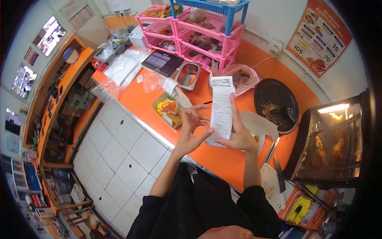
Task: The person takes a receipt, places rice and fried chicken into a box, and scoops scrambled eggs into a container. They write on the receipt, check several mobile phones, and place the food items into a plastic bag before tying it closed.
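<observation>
A long printed receipt [222, 109] stands upright in front of me, over the orange counter [238, 164]. My right hand [242, 135] grips its right side and lower edge between thumb and fingers. Close to its left edge is my left hand [193, 131], fingers spread and slightly curled, with the thumb tip right at the paper. Beyond the left hand sits an open food box [171, 109] with yellow and orange food in it. White wrapping paper [260, 127] lies behind my right hand, partly hidden by it.
A pink rack [181, 36] with food bags, a tablet [162, 62] and a metal tray [188, 75] stand at the back. A black round tray [276, 105] is at right, near a lit display cabinet [328, 143]. A knife [280, 179] lies by a cutting board [270, 187].
</observation>
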Action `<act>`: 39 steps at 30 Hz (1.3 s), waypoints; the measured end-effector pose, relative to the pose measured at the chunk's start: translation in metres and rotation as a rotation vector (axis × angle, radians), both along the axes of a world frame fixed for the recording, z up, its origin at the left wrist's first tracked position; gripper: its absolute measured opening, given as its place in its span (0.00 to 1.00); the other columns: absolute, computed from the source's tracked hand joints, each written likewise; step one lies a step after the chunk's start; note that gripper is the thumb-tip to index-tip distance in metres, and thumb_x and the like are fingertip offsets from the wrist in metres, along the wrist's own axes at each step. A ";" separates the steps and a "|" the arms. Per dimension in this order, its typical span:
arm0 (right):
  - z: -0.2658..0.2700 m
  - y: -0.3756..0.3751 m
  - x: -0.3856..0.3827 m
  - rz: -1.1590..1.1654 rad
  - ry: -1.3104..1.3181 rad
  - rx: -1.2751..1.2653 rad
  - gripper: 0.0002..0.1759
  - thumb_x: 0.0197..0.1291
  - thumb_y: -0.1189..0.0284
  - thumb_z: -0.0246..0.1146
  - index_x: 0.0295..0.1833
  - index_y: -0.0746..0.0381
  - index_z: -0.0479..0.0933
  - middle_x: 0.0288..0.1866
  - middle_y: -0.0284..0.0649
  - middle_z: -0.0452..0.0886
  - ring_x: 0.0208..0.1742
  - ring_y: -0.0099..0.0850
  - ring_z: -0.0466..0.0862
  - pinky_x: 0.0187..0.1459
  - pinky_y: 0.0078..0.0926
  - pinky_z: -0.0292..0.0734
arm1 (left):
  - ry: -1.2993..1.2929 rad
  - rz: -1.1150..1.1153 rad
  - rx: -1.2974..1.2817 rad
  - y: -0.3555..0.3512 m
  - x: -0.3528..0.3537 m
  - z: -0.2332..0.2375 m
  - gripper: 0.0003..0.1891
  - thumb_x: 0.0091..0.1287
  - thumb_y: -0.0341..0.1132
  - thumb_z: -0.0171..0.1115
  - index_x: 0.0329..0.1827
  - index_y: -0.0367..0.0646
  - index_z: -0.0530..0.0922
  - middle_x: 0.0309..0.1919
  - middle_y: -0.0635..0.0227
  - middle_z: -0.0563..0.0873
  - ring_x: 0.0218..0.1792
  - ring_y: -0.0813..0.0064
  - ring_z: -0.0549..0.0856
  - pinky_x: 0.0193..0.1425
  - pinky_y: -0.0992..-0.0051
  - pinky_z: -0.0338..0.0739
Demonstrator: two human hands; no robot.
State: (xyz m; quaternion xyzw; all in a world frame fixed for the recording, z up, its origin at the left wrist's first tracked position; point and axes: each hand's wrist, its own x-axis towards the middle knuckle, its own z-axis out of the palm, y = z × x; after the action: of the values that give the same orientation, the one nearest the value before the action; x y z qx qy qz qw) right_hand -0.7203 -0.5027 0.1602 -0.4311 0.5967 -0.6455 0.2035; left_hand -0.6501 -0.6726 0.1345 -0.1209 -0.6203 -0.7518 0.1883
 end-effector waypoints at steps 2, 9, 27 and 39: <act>-0.001 -0.022 -0.012 -0.017 -0.084 0.020 0.66 0.41 0.85 0.68 0.73 0.52 0.24 0.74 0.48 0.44 0.69 0.37 0.61 0.58 0.33 0.71 | 0.013 -0.056 -0.012 -0.022 -0.016 -0.002 0.26 0.55 0.20 0.65 0.47 0.45 0.55 0.57 0.53 0.64 0.46 0.69 0.79 0.43 0.74 0.77; 0.000 -0.119 -0.045 -0.262 0.328 0.081 0.67 0.41 0.83 0.69 0.73 0.51 0.23 0.74 0.49 0.43 0.69 0.39 0.60 0.59 0.35 0.69 | -0.002 -0.168 -0.084 -0.109 -0.069 -0.005 0.27 0.55 0.19 0.63 0.57 0.38 0.64 0.56 0.61 0.67 0.53 0.72 0.76 0.49 0.76 0.77; -0.091 -0.264 -0.256 -0.507 0.227 0.624 0.14 0.57 0.75 0.55 0.49 0.67 0.75 0.31 0.39 0.80 0.31 0.26 0.79 0.35 0.26 0.74 | -0.034 0.070 -0.202 -0.375 -0.121 0.029 0.49 0.49 0.20 0.63 0.73 0.40 0.42 0.65 0.57 0.59 0.53 0.67 0.77 0.40 0.78 0.83; -0.240 -0.329 -0.423 -0.663 0.696 1.602 0.16 0.52 0.76 0.54 0.47 0.71 0.74 0.43 0.58 0.79 0.44 0.49 0.81 0.45 0.43 0.75 | -0.218 -0.047 -0.019 -0.425 -0.167 0.007 0.61 0.43 0.22 0.68 0.73 0.45 0.29 0.69 0.53 0.53 0.62 0.66 0.69 0.46 0.73 0.80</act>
State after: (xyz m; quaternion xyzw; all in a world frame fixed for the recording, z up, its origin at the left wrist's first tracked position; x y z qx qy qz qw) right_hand -1.1438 -0.8313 -0.0801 -0.1390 0.9838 0.0988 0.0552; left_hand -0.8173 -1.0973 0.1414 -0.0546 -0.6413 -0.7587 0.1007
